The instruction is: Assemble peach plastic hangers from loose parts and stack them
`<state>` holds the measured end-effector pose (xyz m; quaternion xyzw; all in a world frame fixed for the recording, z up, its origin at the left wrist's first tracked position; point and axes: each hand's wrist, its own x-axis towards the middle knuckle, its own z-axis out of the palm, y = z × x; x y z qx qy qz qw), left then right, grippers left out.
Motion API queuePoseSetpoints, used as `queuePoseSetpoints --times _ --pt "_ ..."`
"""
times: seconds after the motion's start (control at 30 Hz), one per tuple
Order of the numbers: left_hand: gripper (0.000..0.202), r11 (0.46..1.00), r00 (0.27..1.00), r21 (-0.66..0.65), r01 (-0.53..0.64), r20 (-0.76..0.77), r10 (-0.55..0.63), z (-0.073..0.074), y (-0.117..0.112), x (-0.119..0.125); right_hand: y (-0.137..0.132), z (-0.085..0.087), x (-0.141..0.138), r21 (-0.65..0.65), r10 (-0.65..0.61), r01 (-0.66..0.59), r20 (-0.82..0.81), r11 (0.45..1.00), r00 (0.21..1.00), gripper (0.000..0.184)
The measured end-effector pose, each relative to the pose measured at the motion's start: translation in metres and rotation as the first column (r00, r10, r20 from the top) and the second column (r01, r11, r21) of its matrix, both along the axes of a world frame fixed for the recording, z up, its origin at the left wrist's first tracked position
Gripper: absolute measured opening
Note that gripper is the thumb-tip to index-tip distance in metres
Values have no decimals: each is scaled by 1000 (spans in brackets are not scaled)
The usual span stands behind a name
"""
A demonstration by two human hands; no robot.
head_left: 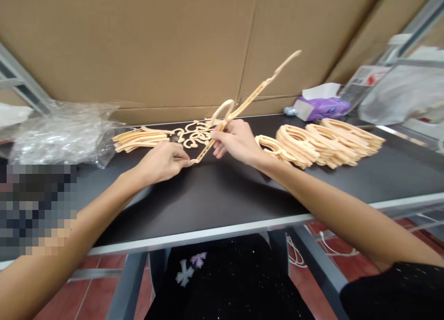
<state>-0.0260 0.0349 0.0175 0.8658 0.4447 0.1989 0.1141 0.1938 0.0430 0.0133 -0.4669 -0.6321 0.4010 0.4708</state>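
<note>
A cream plastic clothes hanger [251,98] is held up at a slant over the table, its far arm rising to the upper right. My right hand [239,142] is closed round its middle, just below a curved loop. At the lower end, the fingers of my left hand [163,163] pinch the tip of the other arm. Behind my left hand lies a bundle of straight cream arm pieces [138,139]. Loose curved hooks [197,134] are heaped between the two hands, partly covered by the hanger and my right hand.
Stacked cream hangers [326,144] lie on the dark table [215,200] to the right. Behind them stands a purple tissue pack [326,108]. Clear plastic bags [65,132] fill the left side. A cardboard wall [156,47] closes off the back.
</note>
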Motion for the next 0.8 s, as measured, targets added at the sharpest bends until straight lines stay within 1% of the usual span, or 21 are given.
queuePoseSetpoints --times 0.07,0.1,0.2,0.27,0.3,0.37,0.5,0.67,0.73,0.8 --pt "19 997 999 -57 -47 10 48 2 2 0 -1 2 0 20 9 -9 19 1000 1000 15" --pt "19 992 998 -109 -58 13 60 3 3 -1 -1 3 0 24 14 -15 24 1000 1000 16" --pt "17 954 999 -296 -44 10 49 7 6 -4 -3 5 1 5 37 -37 11 999 999 16" --pt "18 941 999 -336 -40 21 50 7 5 -5 -3 5 2 0 49 -49 9 999 999 17" --pt "18 947 998 -316 -48 27 60 7 3 -5 -3 4 2 6 51 -51 15 999 999 17" --pt "19 970 996 -233 -75 23 83 5 -1 -3 -3 3 2 12 47 -47 31 999 998 17" --pt "21 992 993 -52 -111 -43 109 2 -9 3 -3 2 2 -12 19 -19 45 1000 999 15" --pt "23 994 992 89 -57 -107 66 -4 -12 4 -5 2 1 -26 -11 11 1 1000 1000 15" --pt "26 989 990 148 -19 -138 39 -8 -13 4 -5 2 0 -36 -19 18 -14 999 1000 15" --pt "29 980 985 200 -9 -166 43 -11 -16 5 -5 1 0 -47 -28 27 -17 999 999 15"
